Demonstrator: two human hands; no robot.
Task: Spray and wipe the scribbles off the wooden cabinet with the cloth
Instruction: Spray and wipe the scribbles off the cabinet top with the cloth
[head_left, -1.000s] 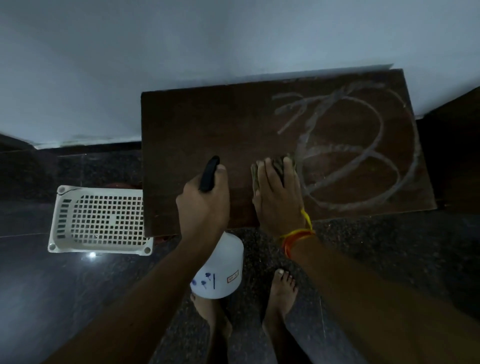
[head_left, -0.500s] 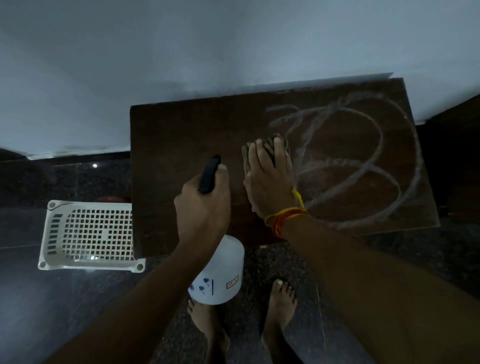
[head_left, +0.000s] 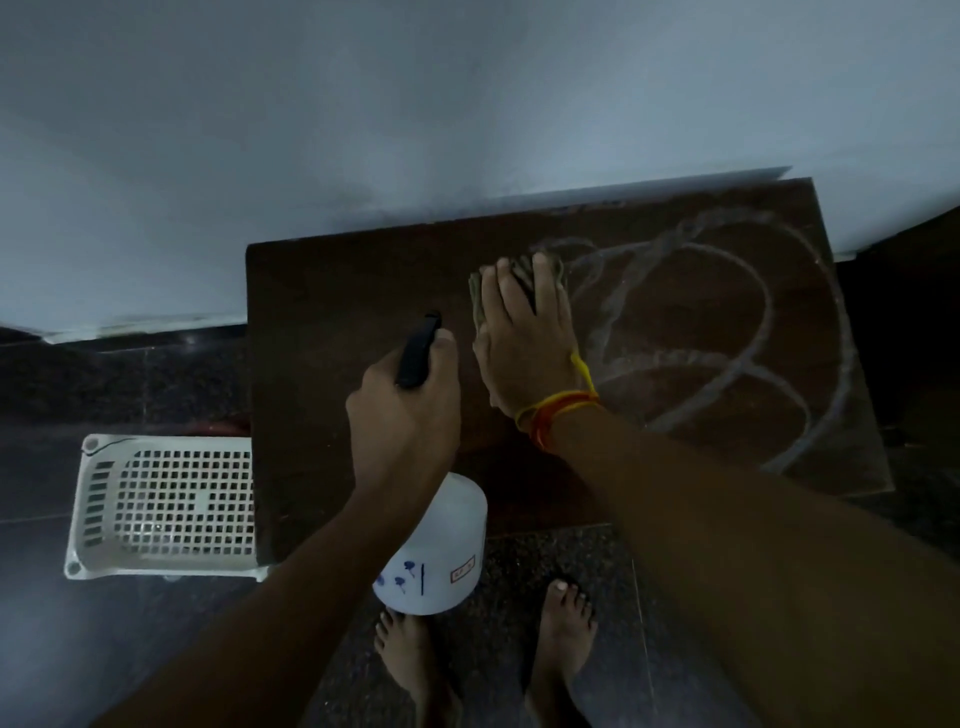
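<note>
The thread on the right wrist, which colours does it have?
Yellow and orange wrist thread, seen in the head view.

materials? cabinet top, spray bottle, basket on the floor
Cabinet top: looks like dark brown wood or veneer, matte, faint grain; pale chalky scribbles sit on it.
Spray bottle: white, slightly translucent plastic, smooth, with printed marks; black head, likely plastic.
Basket: white moulded plastic, judging by its regular grid of holes.

Dark wooden cabinet (head_left: 363, 322) top carries pale looping scribbles (head_left: 727, 332) across its right half. Olive cloth (head_left: 524, 275) lies flat at the scribbles' left edge. White spray bottle (head_left: 441, 551) hangs at the cabinet's front edge.
</note>
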